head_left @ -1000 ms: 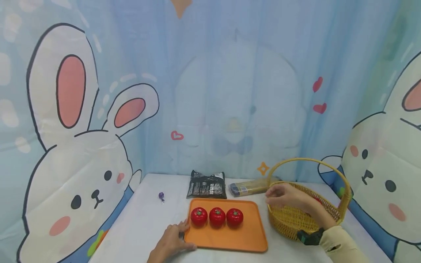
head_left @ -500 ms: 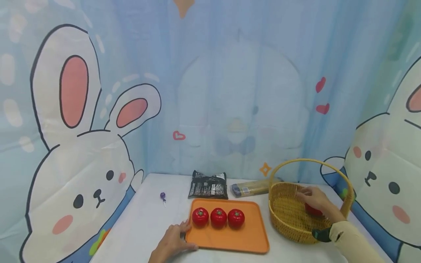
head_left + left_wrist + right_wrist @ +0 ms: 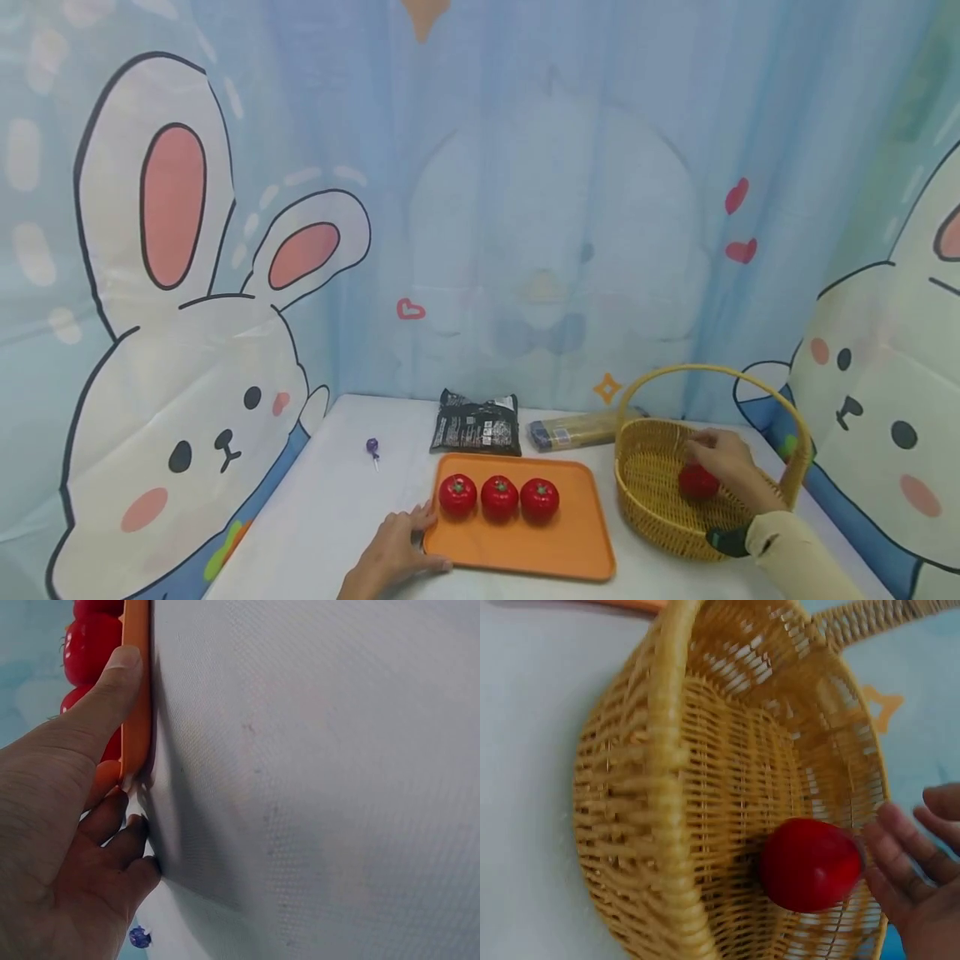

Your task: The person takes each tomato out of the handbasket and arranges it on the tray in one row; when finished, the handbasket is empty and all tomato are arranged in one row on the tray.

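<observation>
On an orange tray (image 3: 525, 550) stand three red tomatoes (image 3: 499, 498) in a row. My left hand (image 3: 393, 546) holds the tray's near left corner, thumb along the near edge and index finger at the left side; the other fingers curl beside it in the left wrist view. My right hand (image 3: 723, 462) is inside the wicker basket (image 3: 652, 525). Another red tomato (image 3: 810, 866) lies in the basket, and my right fingertips (image 3: 877, 855) are right at its side, with the thumb apart and the fingers loosely bent.
Behind the tray lies a black packet (image 3: 476, 423), with a long clear-wrapped pack of sticks (image 3: 573, 429) to its right. A purple lollipop (image 3: 372, 450) lies on the left of the white table (image 3: 315, 500). The basket's tall handle (image 3: 712, 367) arches over its opening.
My right hand has moved from above the basket's left side to its right part and down to the tomato. That tomato now sits slightly further left. The left hand has stayed on the tray.
</observation>
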`<state>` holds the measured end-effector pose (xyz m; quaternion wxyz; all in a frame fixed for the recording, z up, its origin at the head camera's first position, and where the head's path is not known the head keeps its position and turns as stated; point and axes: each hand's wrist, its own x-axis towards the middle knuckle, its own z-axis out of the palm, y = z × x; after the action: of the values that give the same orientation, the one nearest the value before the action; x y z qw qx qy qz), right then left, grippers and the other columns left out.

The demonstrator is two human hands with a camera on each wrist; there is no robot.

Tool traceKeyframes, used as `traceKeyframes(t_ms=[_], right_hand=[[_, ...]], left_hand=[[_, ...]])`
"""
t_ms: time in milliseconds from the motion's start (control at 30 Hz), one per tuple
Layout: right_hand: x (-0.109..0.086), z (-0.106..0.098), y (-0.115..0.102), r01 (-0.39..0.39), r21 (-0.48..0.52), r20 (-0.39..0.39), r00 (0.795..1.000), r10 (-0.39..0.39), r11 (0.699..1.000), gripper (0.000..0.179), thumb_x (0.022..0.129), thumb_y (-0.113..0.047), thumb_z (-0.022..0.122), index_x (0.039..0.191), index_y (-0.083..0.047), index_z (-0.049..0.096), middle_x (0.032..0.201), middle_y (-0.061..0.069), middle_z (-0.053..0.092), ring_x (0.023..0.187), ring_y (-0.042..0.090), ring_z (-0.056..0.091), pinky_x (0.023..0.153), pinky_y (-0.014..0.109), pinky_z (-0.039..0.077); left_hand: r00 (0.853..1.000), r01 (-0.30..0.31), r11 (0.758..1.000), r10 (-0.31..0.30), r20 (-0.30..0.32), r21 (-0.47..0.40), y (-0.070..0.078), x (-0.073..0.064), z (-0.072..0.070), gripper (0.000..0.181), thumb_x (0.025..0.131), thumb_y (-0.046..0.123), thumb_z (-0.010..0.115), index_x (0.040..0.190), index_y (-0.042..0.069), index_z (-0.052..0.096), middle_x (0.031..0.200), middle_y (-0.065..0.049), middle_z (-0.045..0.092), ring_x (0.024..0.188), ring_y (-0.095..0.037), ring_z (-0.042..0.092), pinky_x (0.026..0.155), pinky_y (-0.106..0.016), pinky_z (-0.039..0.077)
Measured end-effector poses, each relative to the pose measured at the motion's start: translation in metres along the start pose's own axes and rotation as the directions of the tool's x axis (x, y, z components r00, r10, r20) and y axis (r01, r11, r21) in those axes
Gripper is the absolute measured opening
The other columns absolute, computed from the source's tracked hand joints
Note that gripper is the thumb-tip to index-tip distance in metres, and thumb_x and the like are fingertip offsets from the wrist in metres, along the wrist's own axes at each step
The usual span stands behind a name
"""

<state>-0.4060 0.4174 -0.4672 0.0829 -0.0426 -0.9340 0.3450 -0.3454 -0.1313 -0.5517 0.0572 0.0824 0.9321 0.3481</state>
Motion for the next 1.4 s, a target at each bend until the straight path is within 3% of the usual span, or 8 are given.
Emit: traceKeyframes(t_ms=[133, 300, 467, 633, 800, 1033, 1200, 1400], right_hand=[[0.002, 0.008, -0.011, 0.045, 0.039, 0.016, 0.999, -0.045, 0.998, 0.043, 0.106, -0.017, 0.061, 0.13, 0.019, 0.061, 0.117, 0.037, 0.07, 0.094, 0.04, 0.074, 0.075, 0.048, 0.065], [0.003, 0.017, -0.013, 0.056, 0.004, 0.075, 0.996, -0.056, 0.998, 0.049, 0.104, -0.021, 0.068, 0.132, 0.019, 0.059, 0.125, 0.041, 0.065, 0.104, 0.048, 0.069, 0.08, 0.052, 0.064], [0.007, 0.025, -0.016, 0.053, 0.014, 0.18, 0.982, -0.055, 0.998, 0.058, 0.101, -0.029, 0.074, 0.132, 0.018, 0.06, 0.123, 0.039, 0.067, 0.108, 0.05, 0.069, 0.083, 0.057, 0.063], [0.011, 0.033, -0.019, 0.033, 0.007, 0.302, 0.953, -0.034, 0.999, 0.05, 0.099, -0.023, 0.076, 0.125, 0.018, 0.066, 0.114, 0.03, 0.071, 0.098, 0.036, 0.071, 0.08, 0.053, 0.064], [0.006, 0.04, -0.026, -0.083, 0.04, 0.407, 0.911, 0.06, 0.996, 0.044, 0.097, -0.025, 0.08, 0.119, 0.013, 0.072, 0.098, 0.011, 0.073, 0.088, 0.024, 0.067, 0.079, 0.046, 0.065], [-0.003, 0.045, -0.035, -0.096, 0.061, 0.472, 0.88, 0.056, 0.994, 0.032, 0.096, -0.023, 0.082, 0.108, 0.006, 0.079, 0.091, 0.005, 0.076, 0.084, 0.018, 0.069, 0.081, 0.041, 0.065], [-0.007, 0.045, -0.034, -0.045, 0.065, 0.482, 0.876, 0.008, 0.997, 0.041, 0.089, -0.008, 0.083, 0.122, 0.013, 0.072, 0.102, 0.009, 0.077, 0.093, 0.022, 0.072, 0.086, 0.043, 0.065], [-0.01, 0.043, -0.033, -0.008, 0.049, 0.433, 0.901, -0.014, 0.999, 0.049, 0.084, -0.003, 0.087, 0.124, 0.018, 0.067, 0.111, 0.02, 0.074, 0.098, 0.03, 0.073, 0.086, 0.05, 0.066]], left_hand=[[1.0, 0.012, 1.0, -0.012, 0.0, -0.004, 0.001, 0.001, -0.001, 0.08, 0.072, 0.039, 0.102, 0.139, 0.006, 0.072, 0.154, -0.022, 0.059, 0.143, -0.049, 0.051, 0.117, -0.067, 0.041], [0.999, 0.032, 0.999, -0.031, 0.008, -0.012, 0.002, -0.001, 0.001, 0.082, 0.072, 0.04, 0.102, 0.14, 0.007, 0.071, 0.156, -0.019, 0.059, 0.128, -0.038, 0.056, 0.116, -0.066, 0.043], [1.0, 0.002, 1.0, -0.002, 0.0, -0.017, 0.002, -0.002, 0.002, 0.083, 0.072, 0.039, 0.101, 0.141, 0.006, 0.07, 0.158, -0.013, 0.058, 0.126, -0.035, 0.056, 0.116, -0.066, 0.043], [1.0, -0.004, 1.0, 0.004, -0.003, -0.011, 0.002, -0.001, 0.002, 0.083, 0.073, 0.039, 0.101, 0.142, 0.006, 0.069, 0.157, -0.013, 0.059, 0.13, -0.038, 0.056, 0.115, -0.065, 0.044], [1.0, 0.006, 1.0, -0.006, -0.005, -0.006, 0.002, -0.001, 0.002, 0.085, 0.073, 0.041, 0.101, 0.143, 0.006, 0.068, 0.156, -0.015, 0.059, 0.13, -0.038, 0.056, 0.115, -0.065, 0.045], [0.999, -0.044, 0.999, 0.044, 0.001, 0.009, -0.001, -0.001, 0.002, 0.082, 0.073, 0.042, 0.101, 0.139, 0.003, 0.071, 0.158, -0.011, 0.058, 0.133, -0.041, 0.057, 0.116, -0.066, 0.043], [0.998, -0.056, 0.998, 0.056, 0.007, 0.006, -0.001, -0.001, 0.001, 0.08, 0.074, 0.041, 0.101, 0.137, 0.001, 0.072, 0.156, -0.013, 0.059, 0.142, -0.046, 0.053, 0.116, -0.067, 0.042], [0.998, -0.056, 0.998, 0.056, 0.008, 0.006, -0.002, -0.001, 0.001, 0.081, 0.074, 0.041, 0.101, 0.138, 0.003, 0.071, 0.157, -0.012, 0.058, 0.143, -0.046, 0.052, 0.117, -0.067, 0.042]])
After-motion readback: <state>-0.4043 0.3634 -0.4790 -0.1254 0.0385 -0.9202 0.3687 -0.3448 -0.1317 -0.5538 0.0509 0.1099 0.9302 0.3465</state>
